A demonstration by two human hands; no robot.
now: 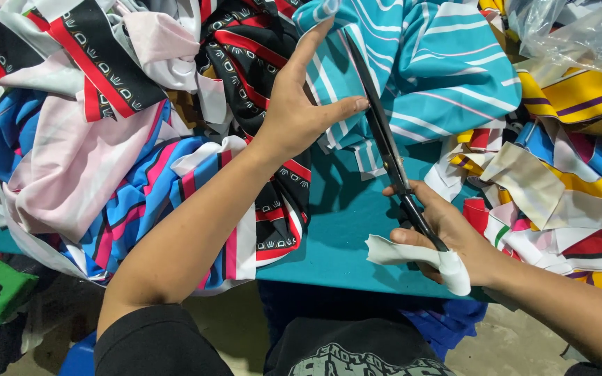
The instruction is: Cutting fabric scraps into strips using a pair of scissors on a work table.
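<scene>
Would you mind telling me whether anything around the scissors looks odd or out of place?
One thing stands out: a white fabric strip is wrapped around a finger of the right hand holding the black scissors, with a loose end sticking out. The left hand rests on the teal striped cloth.

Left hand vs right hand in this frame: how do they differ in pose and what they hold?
The left hand lies flat and open, fingers spread, pressing the turquoise striped fabric; the right hand is curled shut around the handles of the black scissors. The left hand is bare; the right hand has white cloth strips wrapped about its fingers. Both work over the teal table.
</scene>
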